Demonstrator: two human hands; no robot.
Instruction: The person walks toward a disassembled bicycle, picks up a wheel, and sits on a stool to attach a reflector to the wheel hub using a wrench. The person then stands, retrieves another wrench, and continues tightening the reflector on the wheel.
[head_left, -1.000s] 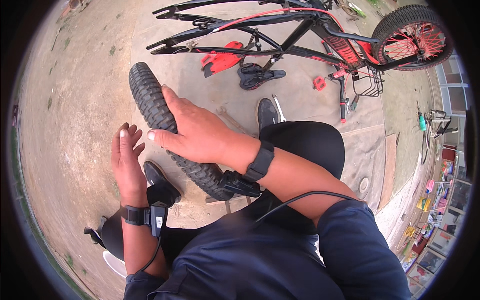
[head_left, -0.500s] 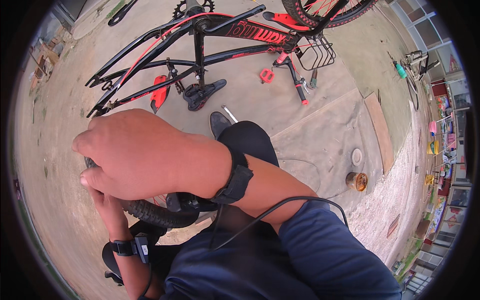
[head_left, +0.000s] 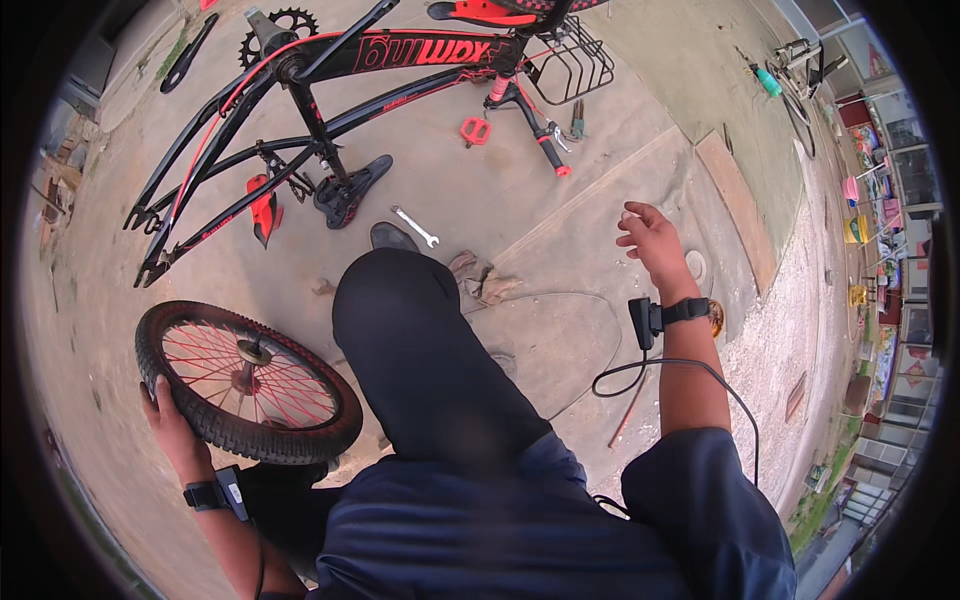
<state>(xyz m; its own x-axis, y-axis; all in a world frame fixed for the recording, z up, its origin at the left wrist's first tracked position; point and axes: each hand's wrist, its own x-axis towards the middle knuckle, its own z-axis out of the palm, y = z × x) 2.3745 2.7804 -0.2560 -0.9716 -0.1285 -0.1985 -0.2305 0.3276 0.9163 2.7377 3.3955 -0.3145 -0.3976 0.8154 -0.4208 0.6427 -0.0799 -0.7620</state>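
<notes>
A bicycle wheel (head_left: 252, 352) with a black knobbly tyre and red spokes leans by my left knee. My left hand (head_left: 180, 438) grips the near left side of its tyre; part of the fingers is hidden there. Out to the right, my right hand (head_left: 652, 243) is raised above the ground, fingers loosely bent and apart, with nothing visible in it. An upside-down black and red bicycle frame (head_left: 335, 128) stands ahead, resting on its saddle (head_left: 352, 190) and handlebar (head_left: 540, 140). The rear fork ends hold no wheel.
A wrench (head_left: 414, 226) lies beyond my shoe (head_left: 393, 238), near a crumpled brown rag (head_left: 480, 278). A red pedal (head_left: 475, 130) sits by the handlebar. Behind my right wrist a rusty tin (head_left: 716, 317) partly shows. A plank (head_left: 737, 212) lies farther right. A cable runs from my right wrist.
My right hand has left the wheel's tyre and swung far to the right, uncovering the wheel. My left hand stays at the tyre. The view has shifted right.
</notes>
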